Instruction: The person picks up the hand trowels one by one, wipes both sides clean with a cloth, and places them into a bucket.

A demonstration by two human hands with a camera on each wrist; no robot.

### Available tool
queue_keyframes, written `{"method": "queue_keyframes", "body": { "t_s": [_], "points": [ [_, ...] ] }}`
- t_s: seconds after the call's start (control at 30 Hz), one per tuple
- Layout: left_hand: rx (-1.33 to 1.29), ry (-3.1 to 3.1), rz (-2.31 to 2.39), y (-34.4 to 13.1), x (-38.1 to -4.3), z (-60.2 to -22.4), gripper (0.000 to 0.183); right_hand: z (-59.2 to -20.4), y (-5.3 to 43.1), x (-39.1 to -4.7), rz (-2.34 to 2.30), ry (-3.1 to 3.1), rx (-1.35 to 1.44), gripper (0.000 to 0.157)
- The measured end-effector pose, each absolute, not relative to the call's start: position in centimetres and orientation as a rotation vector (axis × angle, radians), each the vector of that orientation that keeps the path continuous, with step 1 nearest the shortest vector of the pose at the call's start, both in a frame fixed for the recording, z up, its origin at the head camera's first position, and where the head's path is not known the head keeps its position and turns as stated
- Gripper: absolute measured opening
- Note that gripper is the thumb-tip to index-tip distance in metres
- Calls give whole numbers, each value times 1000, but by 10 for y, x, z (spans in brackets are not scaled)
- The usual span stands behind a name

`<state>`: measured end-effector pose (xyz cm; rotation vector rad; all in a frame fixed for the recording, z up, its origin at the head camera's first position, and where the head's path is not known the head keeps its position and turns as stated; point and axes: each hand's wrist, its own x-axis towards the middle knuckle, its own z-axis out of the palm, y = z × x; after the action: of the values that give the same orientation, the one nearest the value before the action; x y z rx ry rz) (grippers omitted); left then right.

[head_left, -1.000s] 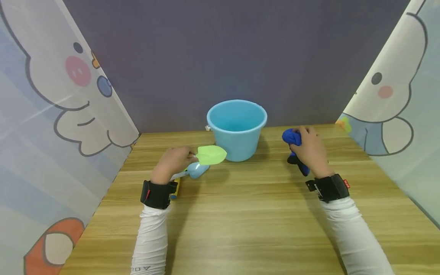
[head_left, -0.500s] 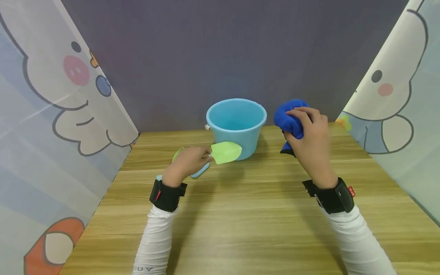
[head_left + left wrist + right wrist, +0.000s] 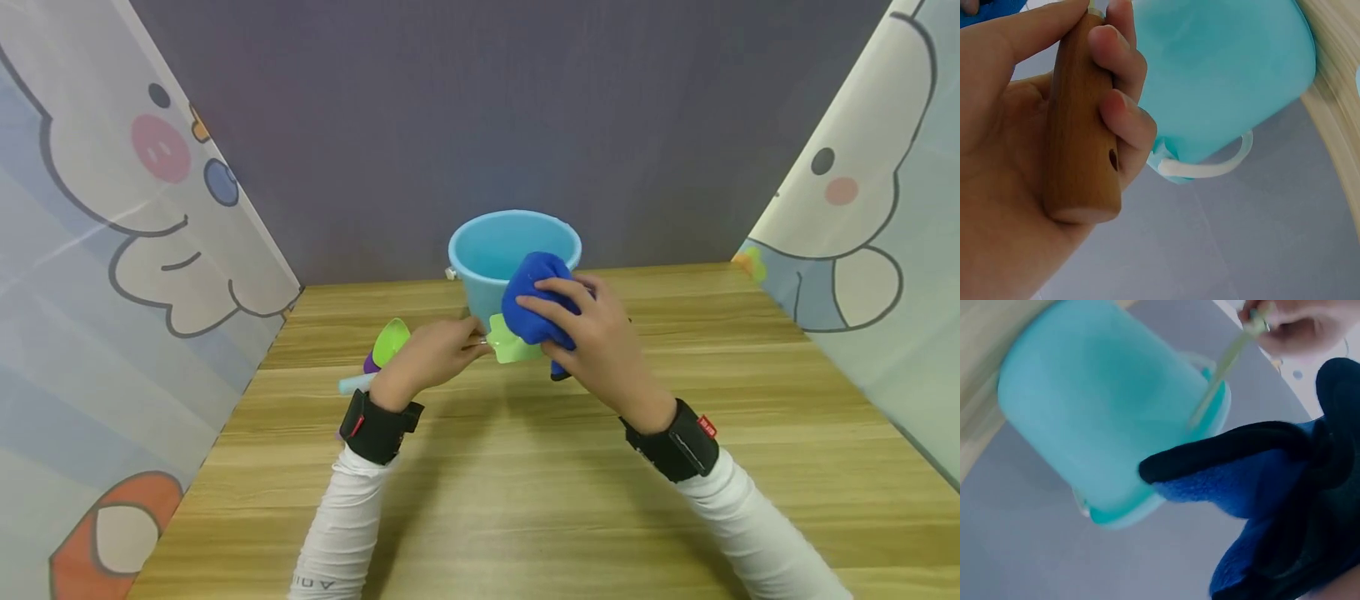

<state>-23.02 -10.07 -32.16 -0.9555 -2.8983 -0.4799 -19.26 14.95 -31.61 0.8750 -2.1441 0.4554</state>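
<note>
My left hand point(image 3: 431, 354) grips a small green trowel point(image 3: 514, 343) by its brown wooden handle point(image 3: 1082, 144), fingers curled round it. The trowel's blade points right, in front of the light blue bucket point(image 3: 480, 296). My right hand point(image 3: 606, 354) holds a soft blue plush toy point(image 3: 534, 292) with black parts, its fingers curled over the top. In the head view the plush covers part of the blade and bucket; whether it touches the blade I cannot tell. Black flaps of the plush point(image 3: 1222, 447) show in the right wrist view.
Left of the bucket, partly behind my left hand, lie a bright green cupped piece point(image 3: 392, 340), a purple bit point(image 3: 370, 363) and a light blue handle point(image 3: 357, 383) on the wooden table point(image 3: 525, 500). A dark panel point(image 3: 517, 108) stands behind, with cartoon-printed walls on both sides.
My right hand has lifted the plush off the table and carried it left to the front of the bucket. My left hand has moved right with the trowel, uncovering the green piece.
</note>
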Motion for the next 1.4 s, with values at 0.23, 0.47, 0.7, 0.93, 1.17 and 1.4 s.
{"method": "queue_keyframes", "body": {
  "t_s": [0.23,0.47,0.7,0.93,1.17,1.4],
  "points": [
    [-1029,-2882,-484,-98,-231,-322,33,-336,132,-195,319,-2261,1005,64],
    [-1022,-2852,-367,-97,-232,-322,17,-348,126,-200,342,-2379,979,60],
    [-1016,-2830,-366,-97,-232,-320,18,-351,126,-204,288,-2336,958,62],
    [-1019,-2833,-404,-97,-233,-317,19,-348,126,-205,271,-2291,956,61],
    [-1015,-2824,-382,-97,-231,-317,16,-349,126,-206,276,-2297,915,63],
    [-997,-2825,-374,-96,-229,-316,20,-351,129,-208,263,-2290,886,62]
  ]
}}
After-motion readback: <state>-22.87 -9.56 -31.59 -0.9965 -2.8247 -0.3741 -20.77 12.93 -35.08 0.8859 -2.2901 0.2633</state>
